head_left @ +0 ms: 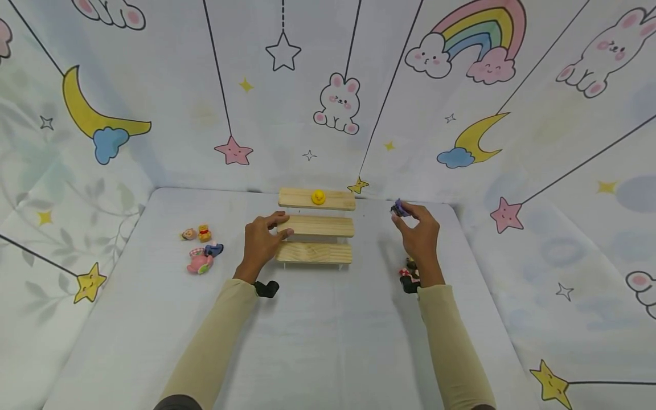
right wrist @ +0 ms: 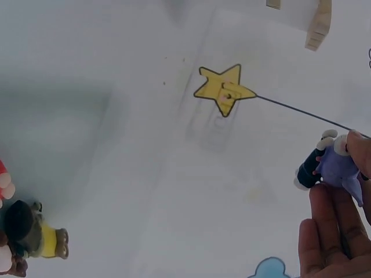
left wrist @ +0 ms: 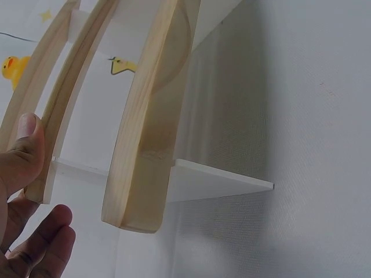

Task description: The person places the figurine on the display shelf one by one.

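Note:
A small stepped rack of three wooden planks stands on the white table. My left hand (head_left: 260,242) grips the left end of the middle plank (head_left: 323,226), its thumb (left wrist: 30,142) lying against the wood. On the back plank (head_left: 294,197) sits a yellow duck (head_left: 318,197); the front plank (head_left: 318,252) is bare. Right of the rack, my right hand (head_left: 421,233) is raised and pinches a small purple figurine (right wrist: 338,165) with a dark part on one side between thumb and fingers.
Left of the rack lie several small figurines, among them a pink one (head_left: 199,262) and a yellow bear (head_left: 204,233). More figurines (head_left: 410,283) stand under my right wrist, partly hidden by it. A patterned cloth wall (head_left: 287,114) rises behind the rack.

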A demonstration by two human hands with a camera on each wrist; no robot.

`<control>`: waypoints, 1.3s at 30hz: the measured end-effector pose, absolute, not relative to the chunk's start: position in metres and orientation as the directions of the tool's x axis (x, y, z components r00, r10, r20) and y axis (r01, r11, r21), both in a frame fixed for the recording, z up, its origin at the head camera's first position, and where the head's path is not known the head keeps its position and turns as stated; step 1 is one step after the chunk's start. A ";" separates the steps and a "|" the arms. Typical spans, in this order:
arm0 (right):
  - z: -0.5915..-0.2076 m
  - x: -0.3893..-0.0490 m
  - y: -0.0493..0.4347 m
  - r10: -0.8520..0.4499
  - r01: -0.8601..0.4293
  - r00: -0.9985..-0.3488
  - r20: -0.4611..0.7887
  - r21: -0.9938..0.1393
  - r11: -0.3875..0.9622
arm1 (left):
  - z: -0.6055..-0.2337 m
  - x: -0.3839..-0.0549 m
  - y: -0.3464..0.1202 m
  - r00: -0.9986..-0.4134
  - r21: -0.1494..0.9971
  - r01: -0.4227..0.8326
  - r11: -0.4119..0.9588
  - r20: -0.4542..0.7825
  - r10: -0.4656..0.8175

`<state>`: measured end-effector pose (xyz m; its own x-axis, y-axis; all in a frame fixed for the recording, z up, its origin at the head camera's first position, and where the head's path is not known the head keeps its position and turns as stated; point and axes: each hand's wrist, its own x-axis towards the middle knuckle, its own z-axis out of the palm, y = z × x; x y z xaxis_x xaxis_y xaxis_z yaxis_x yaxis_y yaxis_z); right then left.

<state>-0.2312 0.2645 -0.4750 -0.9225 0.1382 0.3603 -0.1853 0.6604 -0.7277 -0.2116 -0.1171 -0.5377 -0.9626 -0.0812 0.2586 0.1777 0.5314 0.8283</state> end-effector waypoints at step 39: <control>-0.457 -0.244 0.217 0.028 -0.293 -0.917 0.398 -0.718 0.631 | -0.540 -0.213 -0.117 -0.956 0.816 0.197 0.543 0.284 -0.079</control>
<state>-0.2445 0.2168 -0.4569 -0.9170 0.0278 0.3978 -0.2925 0.6311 -0.7185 -0.2134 -0.1171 -0.5404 -0.9557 -0.0790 0.2836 0.1974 0.5430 0.8162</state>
